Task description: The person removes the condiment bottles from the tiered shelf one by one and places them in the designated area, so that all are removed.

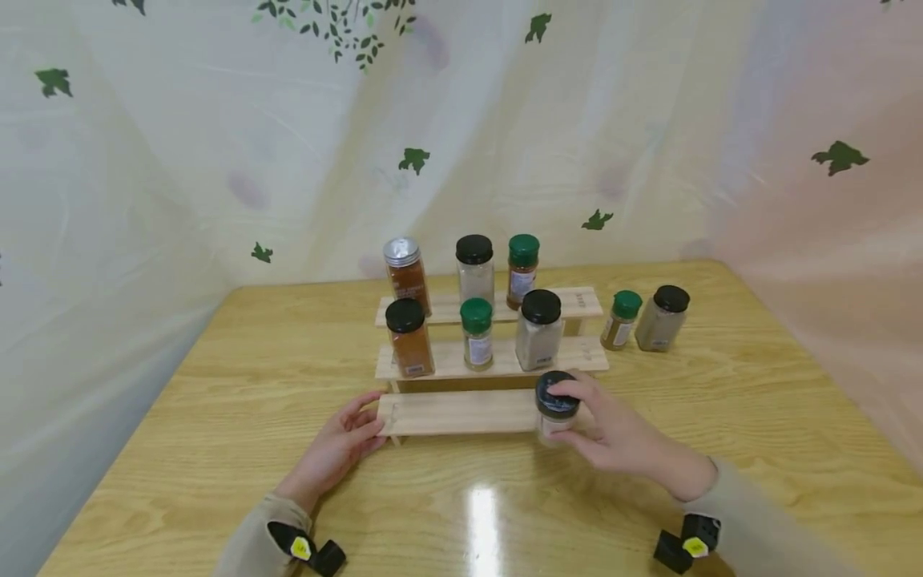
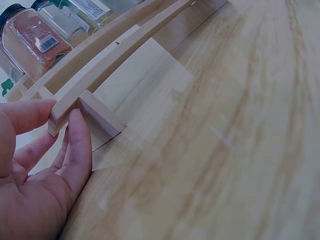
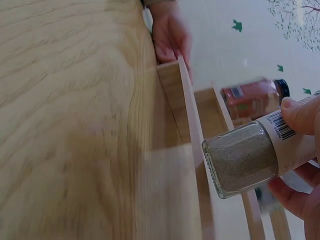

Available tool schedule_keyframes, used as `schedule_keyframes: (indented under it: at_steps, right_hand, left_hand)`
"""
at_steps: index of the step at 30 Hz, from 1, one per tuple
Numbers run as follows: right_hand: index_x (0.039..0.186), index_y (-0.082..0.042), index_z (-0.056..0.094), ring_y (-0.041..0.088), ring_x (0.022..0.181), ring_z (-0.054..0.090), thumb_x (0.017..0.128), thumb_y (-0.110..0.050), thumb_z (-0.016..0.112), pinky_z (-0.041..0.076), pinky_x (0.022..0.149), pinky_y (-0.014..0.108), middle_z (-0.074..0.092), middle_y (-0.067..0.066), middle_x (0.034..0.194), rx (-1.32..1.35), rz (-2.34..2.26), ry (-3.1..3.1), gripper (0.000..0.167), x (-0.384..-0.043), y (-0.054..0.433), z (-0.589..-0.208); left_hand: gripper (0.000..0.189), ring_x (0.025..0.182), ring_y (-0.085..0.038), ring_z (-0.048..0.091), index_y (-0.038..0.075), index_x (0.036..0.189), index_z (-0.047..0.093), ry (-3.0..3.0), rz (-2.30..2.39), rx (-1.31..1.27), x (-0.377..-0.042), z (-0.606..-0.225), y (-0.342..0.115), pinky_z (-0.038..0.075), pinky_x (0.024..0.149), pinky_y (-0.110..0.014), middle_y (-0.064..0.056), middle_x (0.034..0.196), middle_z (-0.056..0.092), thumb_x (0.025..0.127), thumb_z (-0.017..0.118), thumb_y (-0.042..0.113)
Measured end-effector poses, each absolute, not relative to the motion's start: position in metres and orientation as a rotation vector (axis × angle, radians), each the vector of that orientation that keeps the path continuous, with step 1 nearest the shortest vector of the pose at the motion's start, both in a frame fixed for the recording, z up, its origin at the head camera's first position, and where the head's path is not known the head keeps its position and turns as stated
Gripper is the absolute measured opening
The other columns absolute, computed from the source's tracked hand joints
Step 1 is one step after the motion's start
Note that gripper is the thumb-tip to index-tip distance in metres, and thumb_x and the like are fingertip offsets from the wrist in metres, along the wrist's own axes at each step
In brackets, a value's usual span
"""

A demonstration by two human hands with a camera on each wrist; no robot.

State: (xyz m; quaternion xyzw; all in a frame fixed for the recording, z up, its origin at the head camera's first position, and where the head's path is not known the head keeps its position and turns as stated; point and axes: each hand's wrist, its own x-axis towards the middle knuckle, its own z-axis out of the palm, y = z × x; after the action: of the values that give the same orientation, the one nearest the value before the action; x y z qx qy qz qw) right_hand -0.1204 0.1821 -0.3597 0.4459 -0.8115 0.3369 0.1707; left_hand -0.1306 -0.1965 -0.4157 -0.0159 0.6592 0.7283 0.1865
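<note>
"Take the rack in the head view as the dial's centre. Where's the jar?"

"At four o'clock, by the right end of the front board. The right grip is grasping it, one finger on the black lid."

"Does the jar touch the board?"

"I can't tell. The right wrist view shows its glass base, grey powder and the barcode, none of which I can make out from the head."

"And the left grip?"

"At eight o'clock, grasping the front board's left end. The left wrist view adds what the head view hides: the thumb at the upper edge, a finger reaching underneath, just beside the leg."

"Does the right wrist view catch that hand too?"

"Yes, at twelve o'clock in that picture, at the rack's far end."

"What else stands on the rack?"

"On the middle board, left to right: orange jar, green-lidded jar, grey jar. Behind, towards twelve: silver-lidded jar, clear jar, red jar."

"And off it?"

"Between two and three o'clock, on the tabletop, a small jar and, just beside it, a square jar. Only the head view shows that pair."
</note>
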Motion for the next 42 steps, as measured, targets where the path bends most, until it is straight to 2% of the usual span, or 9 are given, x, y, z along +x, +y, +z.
schedule_keyframes:
  at_steps: [6, 10, 14, 18, 24, 27, 33, 38, 42]
  right_hand:
    - [0.128, -0.003, 0.04, 0.005, 0.108, 0.055, 0.084, -0.02, 0.069, 0.041, 0.09, 0.008, 0.055, 0.014, 0.116, 1.121, 0.928, -2.346, 0.055, -0.113, 0.222, -0.359]
    - [0.127, 0.002, 0.041, -0.011, 0.114, 0.043, 0.083, -0.02, 0.069, 0.039, 0.089, 0.003, 0.049, -0.001, 0.123, 1.012, 0.957, -2.35, 0.057, -0.112, 0.244, -0.36]
    - [0.125, 0.009, 0.039, -0.014, 0.115, 0.039, 0.086, -0.03, 0.058, 0.038, 0.088, 0.001, 0.036, -0.02, 0.13, 0.972, 1.001, -2.315, 0.059, -0.118, 0.262, -0.36]
    - [0.124, 0.01, 0.038, -0.014, 0.112, 0.04, 0.082, -0.007, 0.067, 0.037, 0.086, -0.001, 0.034, -0.026, 0.128, 0.892, 0.997, -2.336, 0.054, -0.124, 0.28, -0.359]
    - [0.125, 0.009, 0.039, -0.018, 0.105, 0.038, 0.057, 0.029, 0.072, 0.034, 0.081, -0.004, 0.032, -0.031, 0.121, 0.704, 0.924, -2.397, 0.078, -0.136, 0.304, -0.365]
    - [0.125, 0.011, 0.04, -0.019, 0.104, 0.036, 0.057, 0.03, 0.07, 0.033, 0.08, -0.005, 0.038, -0.021, 0.12, 0.633, 0.926, -2.408, 0.076, -0.142, 0.313, -0.37]
    - [0.131, 0.011, 0.036, -0.02, 0.101, 0.029, 0.071, 0.021, 0.068, 0.033, 0.074, -0.005, 0.043, 0.03, 0.117, 0.471, 0.966, -2.496, 0.069, -0.154, 0.326, -0.376]
    - [0.136, 0.008, 0.033, -0.017, 0.098, 0.03, 0.078, 0.014, 0.065, 0.032, 0.07, -0.005, 0.041, 0.032, 0.123, 0.336, 1.013, -2.53, 0.066, -0.164, 0.336, -0.379]
    - [0.141, 0.004, 0.028, 0.008, 0.105, 0.046, 0.082, 0.012, 0.062, 0.031, 0.07, -0.005, 0.039, 0.032, 0.127, 0.235, 1.039, -2.522, 0.068, -0.174, 0.343, -0.381]
  left_hand:
    - [0.06, 0.092, -0.007, 0.056, 0.0, 0.147, 0.019, 1.857, 2.049, -0.053, -0.129, -0.417, -0.198, 0.052, 0.084, -0.021, -0.002, 0.106, 0.048, 0.096, 0.05, 0.003]
    - [0.06, 0.093, -0.007, 0.056, 0.0, 0.148, 0.019, 1.856, 2.05, -0.061, -0.128, -0.416, -0.197, 0.052, 0.085, -0.021, -0.002, 0.107, 0.048, 0.096, 0.049, 0.002]
    - [0.06, 0.093, -0.007, 0.056, 0.001, 0.148, 0.02, 1.857, 2.054, -0.064, -0.129, -0.415, -0.196, 0.052, 0.085, -0.021, -0.002, 0.108, 0.048, 0.096, 0.049, 0.003]
    - [0.059, 0.093, -0.007, 0.055, 0.001, 0.148, 0.02, 1.856, 2.05, -0.071, -0.13, -0.416, -0.196, 0.052, 0.085, -0.021, -0.002, 0.108, 0.048, 0.096, 0.049, 0.003]
    - [0.06, 0.093, -0.008, 0.056, 0.001, 0.148, 0.019, 1.837, 2.065, -0.054, -0.13, -0.417, -0.196, 0.052, 0.084, -0.021, -0.002, 0.108, 0.048, 0.096, 0.05, 0.002]
    - [0.061, 0.093, -0.008, 0.056, 0.0, 0.147, 0.02, 1.83, 2.072, -0.047, -0.13, -0.418, -0.197, 0.052, 0.084, -0.02, -0.001, 0.107, 0.049, 0.095, 0.051, 0.003]
    - [0.061, 0.093, -0.007, 0.055, 0.0, 0.147, 0.02, 1.85, 2.059, -0.054, -0.129, -0.418, -0.199, 0.052, 0.084, -0.021, -0.002, 0.108, 0.047, 0.095, 0.052, 0.004]
    - [0.06, 0.092, -0.007, 0.055, 0.0, 0.148, 0.02, 1.853, 2.055, -0.068, -0.128, -0.419, -0.199, 0.052, 0.085, -0.021, -0.002, 0.108, 0.047, 0.095, 0.049, 0.001]
    - [0.06, 0.093, -0.007, 0.056, 0.0, 0.147, 0.019, 1.843, 2.071, -0.037, -0.13, -0.419, -0.197, 0.052, 0.085, -0.021, -0.002, 0.107, 0.049, 0.095, 0.049, 0.001]
